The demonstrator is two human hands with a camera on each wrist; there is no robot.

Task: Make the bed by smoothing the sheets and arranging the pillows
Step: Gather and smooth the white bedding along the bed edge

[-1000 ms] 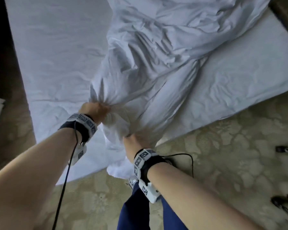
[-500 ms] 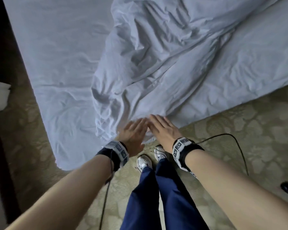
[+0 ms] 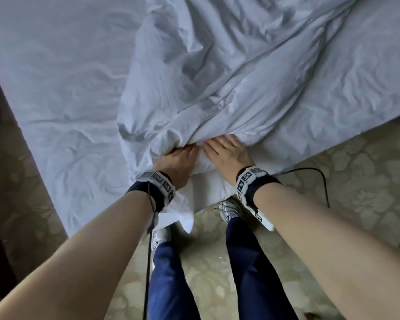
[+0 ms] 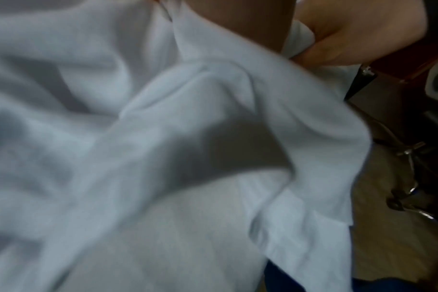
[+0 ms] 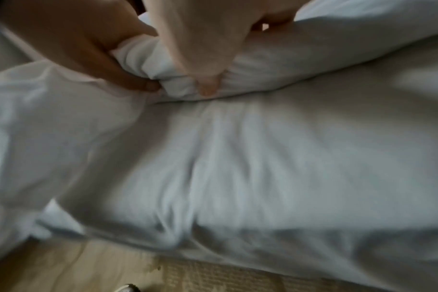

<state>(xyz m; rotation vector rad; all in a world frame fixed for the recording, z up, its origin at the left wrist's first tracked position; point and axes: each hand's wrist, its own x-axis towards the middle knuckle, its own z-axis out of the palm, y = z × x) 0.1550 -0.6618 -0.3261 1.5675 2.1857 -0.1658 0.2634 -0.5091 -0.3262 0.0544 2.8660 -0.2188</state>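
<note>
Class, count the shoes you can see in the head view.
2: left shoe under the left wrist, right shoe beside the right wrist, both on the floor at the bed's edge.

A bunched fold of the white duvet (image 3: 217, 84) is being gripped at the bed's (image 3: 56, 88) near edge by the left hand (image 3: 178, 162) and right hand (image 3: 229, 153), set side by side.

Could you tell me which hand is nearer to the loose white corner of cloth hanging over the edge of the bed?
Left. The left hand is just above the hanging corner; the right hand is farther off to its right.
</note>
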